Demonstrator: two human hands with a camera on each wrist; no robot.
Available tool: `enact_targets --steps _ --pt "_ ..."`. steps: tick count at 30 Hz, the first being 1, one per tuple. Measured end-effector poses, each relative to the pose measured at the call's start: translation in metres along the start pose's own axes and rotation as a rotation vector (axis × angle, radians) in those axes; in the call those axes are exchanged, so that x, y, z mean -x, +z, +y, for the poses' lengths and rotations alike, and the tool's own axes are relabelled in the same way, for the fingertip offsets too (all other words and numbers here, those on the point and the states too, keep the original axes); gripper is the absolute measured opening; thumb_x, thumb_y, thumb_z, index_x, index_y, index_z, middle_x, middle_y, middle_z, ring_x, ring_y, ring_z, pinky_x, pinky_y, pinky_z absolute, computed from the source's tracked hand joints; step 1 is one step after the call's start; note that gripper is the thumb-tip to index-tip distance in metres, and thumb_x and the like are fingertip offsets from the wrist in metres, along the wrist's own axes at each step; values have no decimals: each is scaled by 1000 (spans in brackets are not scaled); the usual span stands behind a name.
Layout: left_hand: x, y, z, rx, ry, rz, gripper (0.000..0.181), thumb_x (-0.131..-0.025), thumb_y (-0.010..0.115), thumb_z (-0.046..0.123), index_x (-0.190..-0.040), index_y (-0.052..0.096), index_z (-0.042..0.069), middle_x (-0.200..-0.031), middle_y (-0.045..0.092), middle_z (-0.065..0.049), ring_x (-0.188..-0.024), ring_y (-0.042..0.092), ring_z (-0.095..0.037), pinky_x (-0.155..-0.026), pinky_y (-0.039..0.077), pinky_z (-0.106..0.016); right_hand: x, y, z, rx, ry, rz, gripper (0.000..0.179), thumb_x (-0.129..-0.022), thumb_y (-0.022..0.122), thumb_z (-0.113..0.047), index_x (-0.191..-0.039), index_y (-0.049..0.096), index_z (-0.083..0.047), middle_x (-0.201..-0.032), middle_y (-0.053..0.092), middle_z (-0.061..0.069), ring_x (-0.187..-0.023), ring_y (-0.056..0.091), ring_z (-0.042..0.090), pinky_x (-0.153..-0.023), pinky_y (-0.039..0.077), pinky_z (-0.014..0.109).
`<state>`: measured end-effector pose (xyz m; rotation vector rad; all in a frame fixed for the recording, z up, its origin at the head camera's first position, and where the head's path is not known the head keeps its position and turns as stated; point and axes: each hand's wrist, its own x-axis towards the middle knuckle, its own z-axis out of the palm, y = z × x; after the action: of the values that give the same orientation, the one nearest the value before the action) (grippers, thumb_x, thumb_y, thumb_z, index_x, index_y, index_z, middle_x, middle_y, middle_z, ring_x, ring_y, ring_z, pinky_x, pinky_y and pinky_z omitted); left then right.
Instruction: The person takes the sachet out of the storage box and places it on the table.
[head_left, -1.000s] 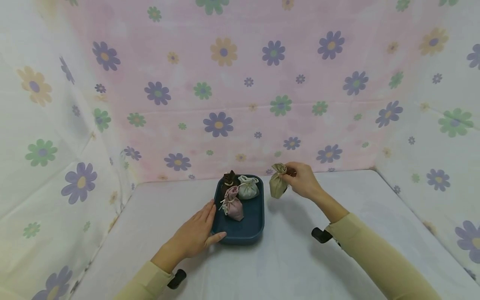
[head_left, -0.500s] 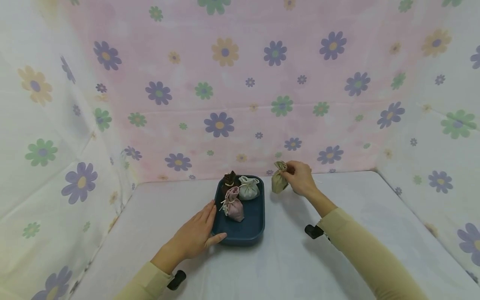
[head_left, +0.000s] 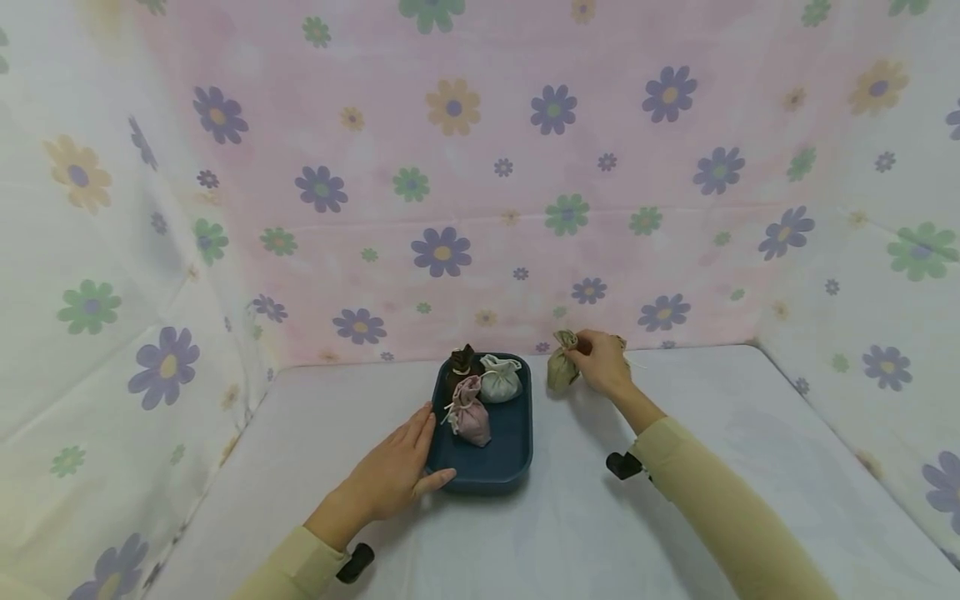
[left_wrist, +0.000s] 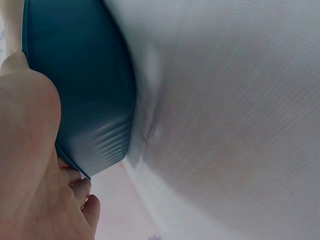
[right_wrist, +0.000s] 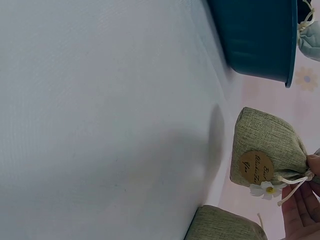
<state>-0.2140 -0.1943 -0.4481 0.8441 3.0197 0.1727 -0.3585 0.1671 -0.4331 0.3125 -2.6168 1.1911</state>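
Three pouches (head_left: 472, 419) in blue tray (head_left: 513, 440)

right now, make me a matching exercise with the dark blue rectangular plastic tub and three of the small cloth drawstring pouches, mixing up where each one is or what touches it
Things:
1. dark blue rectangular plastic tub
2. dusty pink cloth drawstring pouch
3. olive woven-cloth drawstring pouch with round brown label
4. dark brown drawstring pouch

Places and states:
A. neck pinched by the right hand
B. in the tub's far left corner
C. left hand against its side
D. nearest the person of the three pouches inside the tub

Pairs: 1-C, 2-D, 3-A, 4-B
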Motion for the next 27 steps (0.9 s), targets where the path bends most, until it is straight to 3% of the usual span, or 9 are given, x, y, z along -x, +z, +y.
enact_targets --steps 19,27 --pt "1 -2 2 -10 -2 6 95 -103 42 65 -157 25 -11 -168 14 -26 -153 23 -39 -121 29 -51 -3 10 12 13 24 -17 22 -97 67 -8 -115 71 6 -106 72 21 -97 67 33 -83 56 46" --pt "1 -1 2 7 -7 5 93 -103 46 61 -157 25 -11 -167 14 -27 -154 22 -39 -121 28 -53 1 9 11 -16 19 -25 27 -97 69 -7 -119 68 8 -110 70 24 -101 67 36 -86 56 48"
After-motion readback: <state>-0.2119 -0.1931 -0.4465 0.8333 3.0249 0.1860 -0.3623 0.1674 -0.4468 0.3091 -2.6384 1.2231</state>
